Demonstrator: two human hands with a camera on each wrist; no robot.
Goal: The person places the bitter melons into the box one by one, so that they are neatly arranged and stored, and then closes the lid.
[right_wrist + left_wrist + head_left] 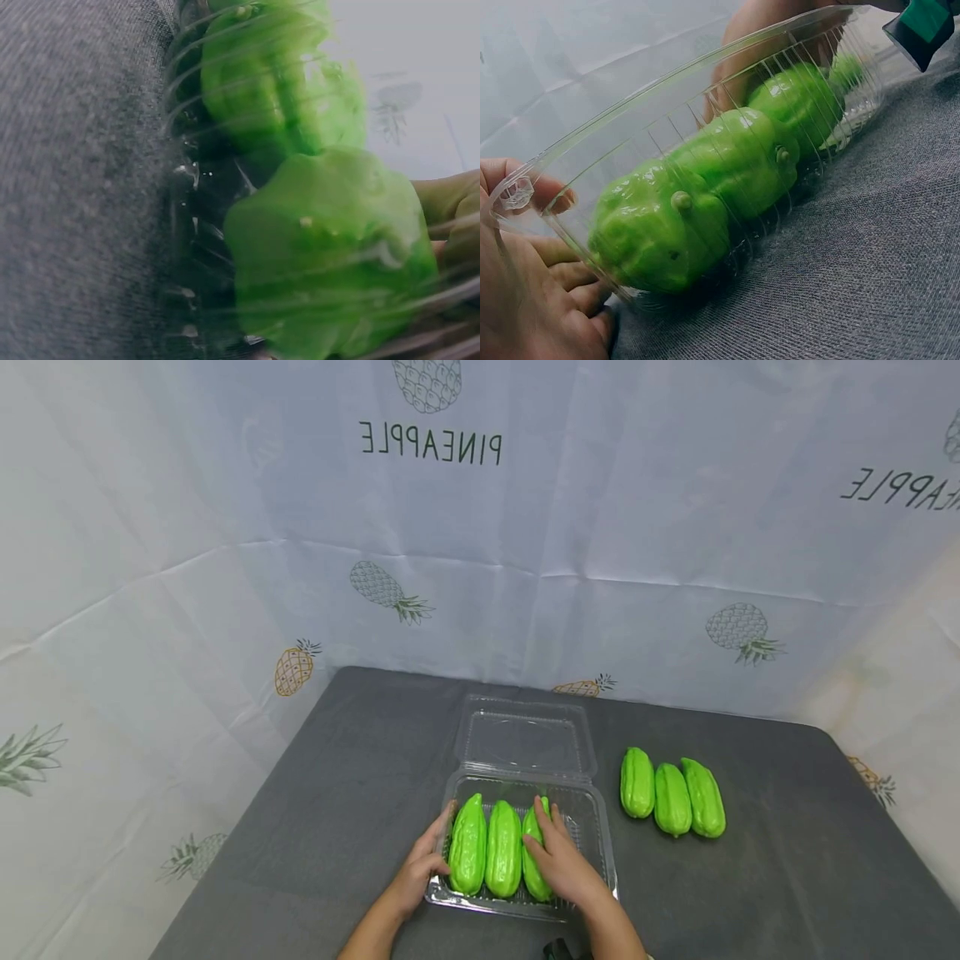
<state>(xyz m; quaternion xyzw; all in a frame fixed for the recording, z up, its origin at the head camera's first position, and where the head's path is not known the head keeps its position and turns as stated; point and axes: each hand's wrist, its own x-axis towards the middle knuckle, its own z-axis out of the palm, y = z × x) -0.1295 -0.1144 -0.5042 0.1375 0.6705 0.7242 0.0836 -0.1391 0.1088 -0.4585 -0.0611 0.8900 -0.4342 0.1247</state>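
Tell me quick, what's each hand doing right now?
Left hand: holding the clear container by its side.
Right hand: holding the rightmost green vegetable inside it.

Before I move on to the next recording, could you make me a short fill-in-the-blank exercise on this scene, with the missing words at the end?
1. The clear plastic container holds ____ green vegetables.
2. Its lid is not shut but ____.
3. The person's ____ hand touches the rightmost vegetable in the container.
4. The mirrored word printed on the backdrop reads ____.

Missing words: three; open; right; PINEAPPLE.
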